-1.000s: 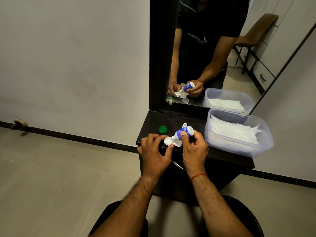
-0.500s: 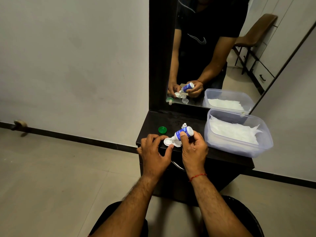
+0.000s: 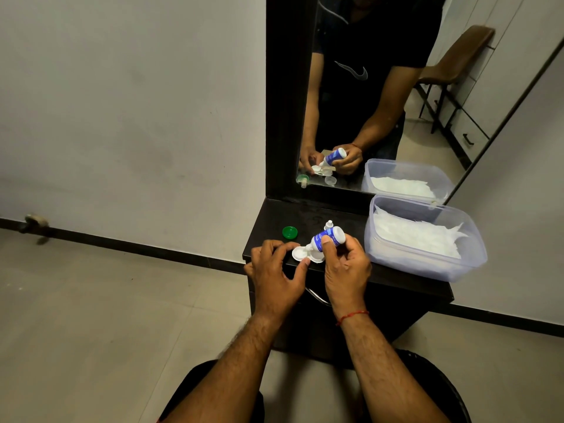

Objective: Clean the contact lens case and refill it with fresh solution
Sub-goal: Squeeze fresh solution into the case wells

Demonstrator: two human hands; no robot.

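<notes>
A white lens case (image 3: 306, 255), blue-and-white solution bottle (image 3: 327, 239) and green cap (image 3: 289, 232) sit over the black tabletop (image 3: 406, 277), beside a red wrist thread (image 3: 352, 316)

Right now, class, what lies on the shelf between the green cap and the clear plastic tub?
In the head view, between the green cap and the tub: a small white bottle cap, and the tilted solution bottle.

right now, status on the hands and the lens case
Right hand shut on solution bottle, nozzle tipped into lens case. Left hand steadying the case on the counter. Green cap off, lying clear.
</notes>
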